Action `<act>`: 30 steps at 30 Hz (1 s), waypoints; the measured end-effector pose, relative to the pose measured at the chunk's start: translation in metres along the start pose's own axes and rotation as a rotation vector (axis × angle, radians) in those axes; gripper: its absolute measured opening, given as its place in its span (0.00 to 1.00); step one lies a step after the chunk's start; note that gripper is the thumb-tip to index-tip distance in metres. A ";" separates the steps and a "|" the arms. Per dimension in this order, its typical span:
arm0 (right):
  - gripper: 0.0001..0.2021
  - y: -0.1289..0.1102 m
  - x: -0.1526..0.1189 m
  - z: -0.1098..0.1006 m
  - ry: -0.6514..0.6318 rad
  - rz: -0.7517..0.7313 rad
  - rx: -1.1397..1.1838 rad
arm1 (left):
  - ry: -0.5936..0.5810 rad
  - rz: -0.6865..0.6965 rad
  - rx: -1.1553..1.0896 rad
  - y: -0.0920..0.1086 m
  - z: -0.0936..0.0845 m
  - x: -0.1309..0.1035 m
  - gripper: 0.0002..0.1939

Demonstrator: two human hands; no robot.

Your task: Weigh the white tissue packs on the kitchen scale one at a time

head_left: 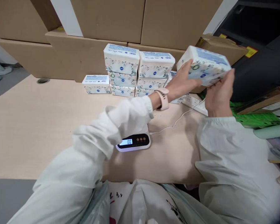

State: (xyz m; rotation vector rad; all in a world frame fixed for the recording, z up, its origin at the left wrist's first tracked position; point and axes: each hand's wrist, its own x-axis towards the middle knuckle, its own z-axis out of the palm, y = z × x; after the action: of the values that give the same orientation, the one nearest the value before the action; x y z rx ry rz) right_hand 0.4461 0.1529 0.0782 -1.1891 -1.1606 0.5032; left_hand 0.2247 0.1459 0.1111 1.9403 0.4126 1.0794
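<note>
A white tissue pack (206,66) with a floral print is raised at the right, above the table, between my two hands. My left hand (183,81) grips its left side, a pink watch band on the wrist. Around its lower right corner, my right hand (220,93) is closed. Stacks of like packs (122,67) (155,70) stand at the back, with a single pack (96,84) to their left. Other packs behind my left hand are partly hidden. A white scale (133,142) with a lit display reading 0.0 lies under my left sleeve, which covers part of it.
Cardboard boxes (107,18) line the back of the table (37,130). A white cable (175,123) runs from the scale toward a power strip (193,103) at the right. Green material (259,120) and a dark case (263,37) are at the far right.
</note>
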 end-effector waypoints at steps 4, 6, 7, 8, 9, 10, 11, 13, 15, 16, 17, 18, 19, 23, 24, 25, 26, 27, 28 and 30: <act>0.30 -0.031 -0.084 0.002 -0.083 -0.207 0.051 | 0.037 0.010 0.067 0.068 -0.032 -0.091 0.32; 0.28 -0.043 -0.130 0.020 -0.131 -0.202 0.025 | 0.099 -0.026 0.067 0.098 -0.052 -0.147 0.30; 0.28 -0.048 -0.152 0.033 -0.154 -0.170 0.019 | 0.134 -0.088 0.062 0.107 -0.061 -0.173 0.29; 0.29 -0.051 -0.172 0.045 -0.199 -0.127 0.021 | 0.172 -0.138 0.049 0.113 -0.067 -0.197 0.30; 0.30 -0.054 -0.190 0.058 -0.260 -0.080 0.029 | 0.204 -0.179 0.030 0.114 -0.072 -0.219 0.30; 0.31 -0.055 -0.204 0.069 -0.329 -0.032 0.039 | 0.234 -0.210 0.008 0.111 -0.075 -0.238 0.32; 0.31 -0.054 -0.217 0.079 -0.401 0.014 0.053 | 0.265 -0.231 -0.017 0.105 -0.076 -0.255 0.33; 0.31 -0.051 -0.234 0.093 -0.517 0.096 0.078 | 0.327 -0.265 -0.062 0.088 -0.075 -0.283 0.34; 0.33 -0.044 -0.244 0.101 -0.561 0.147 0.090 | 0.379 -0.292 -0.097 0.068 -0.074 -0.303 0.32; 0.33 -0.040 -0.248 0.103 -0.578 0.162 0.087 | 0.394 -0.299 -0.111 0.059 -0.074 -0.311 0.32; 0.34 -0.036 -0.250 0.104 -0.589 0.169 0.077 | 0.400 -0.299 -0.122 0.052 -0.074 -0.317 0.31; 0.35 -0.032 -0.253 0.105 -0.596 0.174 0.061 | 0.400 -0.296 -0.129 0.046 -0.075 -0.322 0.31; 0.35 -0.029 -0.255 0.105 -0.599 0.176 0.043 | 0.396 -0.295 -0.131 0.041 -0.075 -0.326 0.31; 0.33 -0.021 -0.261 0.100 -0.585 0.159 0.030 | 0.410 -0.322 -0.120 0.031 -0.078 -0.335 0.30; 0.32 -0.021 -0.261 0.099 -0.557 0.137 0.038 | 0.442 -0.336 -0.120 0.030 -0.078 -0.336 0.28; 0.31 -0.020 -0.262 0.097 -0.512 0.111 0.041 | 0.489 -0.350 -0.123 0.028 -0.079 -0.336 0.26; 0.29 -0.020 -0.262 0.096 -0.448 0.088 0.036 | 0.545 -0.366 -0.127 0.027 -0.079 -0.337 0.24; 0.28 -0.019 -0.261 0.095 -0.370 0.071 0.024 | 0.606 -0.386 -0.131 0.025 -0.080 -0.337 0.22; 0.27 -0.018 -0.260 0.093 -0.287 0.062 0.011 | 0.669 -0.407 -0.136 0.024 -0.082 -0.336 0.20; 0.26 -0.015 -0.257 0.091 -0.139 0.049 -0.009 | 0.783 -0.456 -0.151 0.021 -0.085 -0.335 0.17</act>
State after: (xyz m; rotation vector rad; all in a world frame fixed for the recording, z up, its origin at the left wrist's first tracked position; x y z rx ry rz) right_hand 0.2635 -0.0222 -0.0244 -1.2078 -1.2553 0.6260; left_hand -0.0382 -0.0317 -0.0270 1.1390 1.0996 1.4660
